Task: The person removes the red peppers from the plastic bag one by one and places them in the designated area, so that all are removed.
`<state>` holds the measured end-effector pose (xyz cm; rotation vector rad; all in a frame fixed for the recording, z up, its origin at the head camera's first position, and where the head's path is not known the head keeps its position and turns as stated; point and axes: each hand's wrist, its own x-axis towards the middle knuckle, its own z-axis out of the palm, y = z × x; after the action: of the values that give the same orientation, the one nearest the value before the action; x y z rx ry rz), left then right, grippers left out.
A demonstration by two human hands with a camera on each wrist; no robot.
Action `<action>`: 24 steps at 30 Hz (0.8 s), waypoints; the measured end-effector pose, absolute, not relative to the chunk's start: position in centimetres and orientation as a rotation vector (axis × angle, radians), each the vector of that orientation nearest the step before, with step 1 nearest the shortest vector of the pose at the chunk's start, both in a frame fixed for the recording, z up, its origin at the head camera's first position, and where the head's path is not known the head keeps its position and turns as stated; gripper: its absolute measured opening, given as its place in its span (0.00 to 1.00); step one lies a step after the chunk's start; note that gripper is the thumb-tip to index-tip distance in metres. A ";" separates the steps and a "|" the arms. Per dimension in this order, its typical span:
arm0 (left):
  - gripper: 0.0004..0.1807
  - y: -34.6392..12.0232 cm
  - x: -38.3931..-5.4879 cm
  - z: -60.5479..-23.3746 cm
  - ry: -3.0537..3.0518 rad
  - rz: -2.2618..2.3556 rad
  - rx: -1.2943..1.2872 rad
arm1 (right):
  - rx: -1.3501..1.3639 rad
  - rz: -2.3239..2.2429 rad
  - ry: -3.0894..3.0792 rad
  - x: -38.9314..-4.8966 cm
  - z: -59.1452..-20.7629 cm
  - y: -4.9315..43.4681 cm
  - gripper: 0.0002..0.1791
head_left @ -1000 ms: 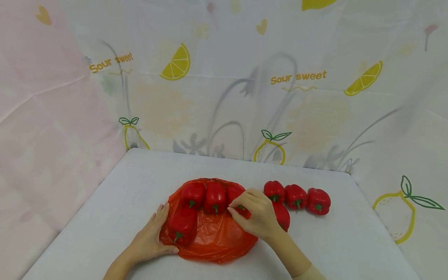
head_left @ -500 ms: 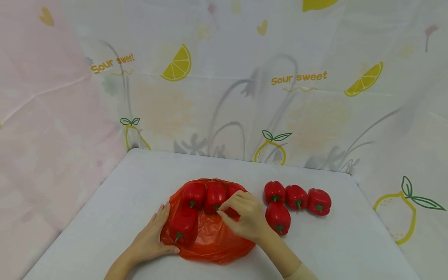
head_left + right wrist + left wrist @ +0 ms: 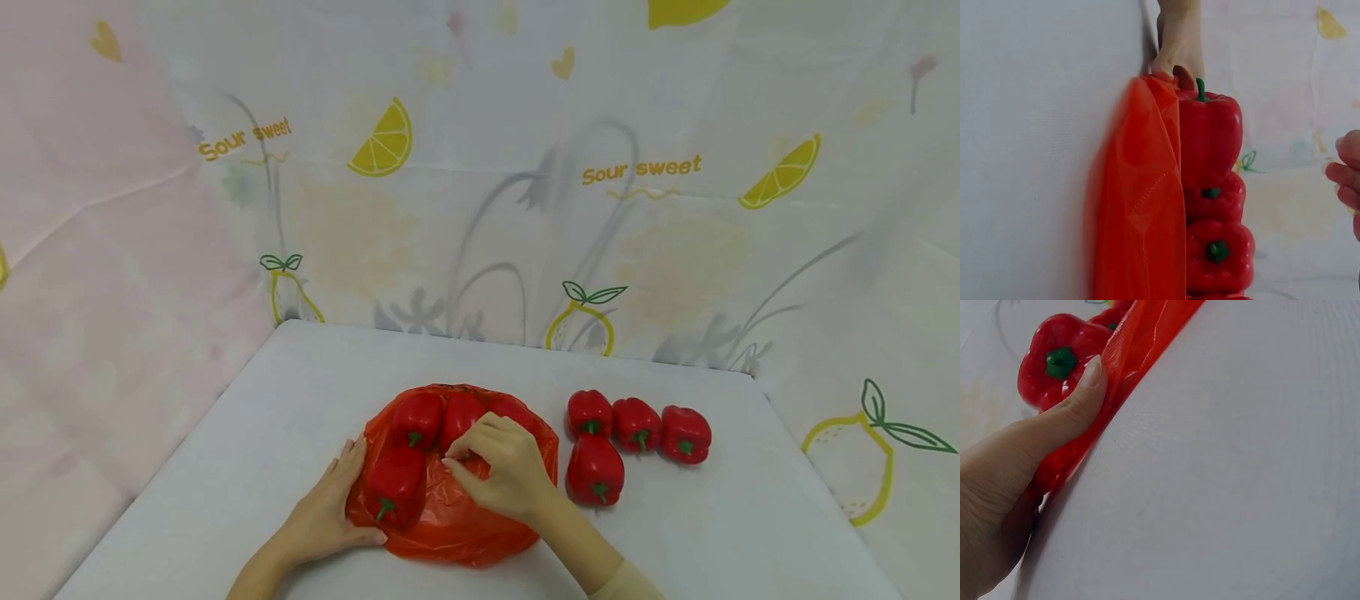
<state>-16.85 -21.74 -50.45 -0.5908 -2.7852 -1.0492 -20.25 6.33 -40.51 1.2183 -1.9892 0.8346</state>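
An orange-red plastic bag [image 3: 457, 533] lies spread on the table with several red bell peppers on it, one at the front left [image 3: 395, 492] and others along the back. My left hand [image 3: 318, 512] rests against the bag's left side, fingers extended and thumb along its front edge. In the left wrist view the thumb [image 3: 1075, 415] presses the plastic beside a pepper [image 3: 1075, 331]. My right hand [image 3: 504, 468] hovers over the bag with loosely curled fingers, fingertips near the middle back pepper [image 3: 459, 410], nothing visible in them. It partly covers the back right pepper [image 3: 516, 408].
Right of the bag, three red bell peppers stand in a row, including a middle one [image 3: 637, 423] and an end one [image 3: 686, 435]; another pepper [image 3: 595, 473] sits in front of the row's left end. Printed cloth [image 3: 480, 208] hangs behind the white table [image 3: 750, 517].
My right hand has moved left across the bag, from the back right pepper past the middle one, uncovering the pepper beside the bag. The left hand and peppers stay in place.
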 end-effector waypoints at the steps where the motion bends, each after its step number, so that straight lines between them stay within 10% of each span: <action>1: 0.70 -21.7 -16.8 -50.5 -2.786 -1.049 -0.589 | 1.220 0.839 -1.992 -20.2 -40.5 6.2 0.04; 24: 0.69 -21.8 -16.8 -50.3 -2.784 -1.042 -0.597 | 1.202 0.844 -2.068 -20.4 -40.9 3.0 0.04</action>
<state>-16.84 -21.77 -50.32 -0.5972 -2.7836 -1.0421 -20.37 2.97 -40.86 1.2018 -2.0678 0.8437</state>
